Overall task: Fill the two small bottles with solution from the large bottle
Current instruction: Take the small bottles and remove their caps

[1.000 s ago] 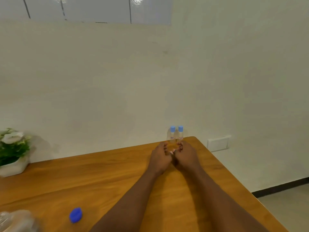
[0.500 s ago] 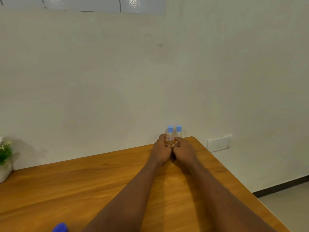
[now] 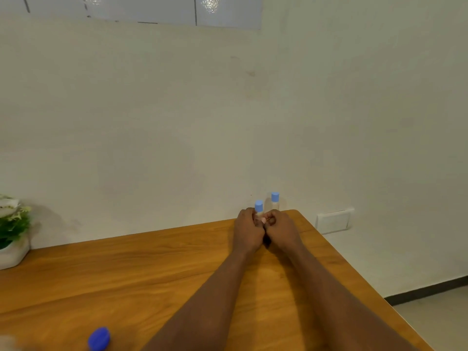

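Ahead, wooden table (image 3: pixel 126 274), white wall (image 3: pixel 152 122); left hand (image 3: pixel 247 233) clamps small bottle (image 3: pixel 258 206); right hand (image 3: pixel 282 230) unclear.

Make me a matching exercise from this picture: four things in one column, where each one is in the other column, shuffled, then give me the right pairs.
Things:
1. loose blue cap
2. potted plant
3. left small bottle
4. white wall plate

Places:
A. on the wall, right of the table
B. gripped by the left hand near the far corner
C. lying on the table's near left part
D. at the table's left edge, by the wall

Pairs: 1-C, 2-D, 3-B, 4-A
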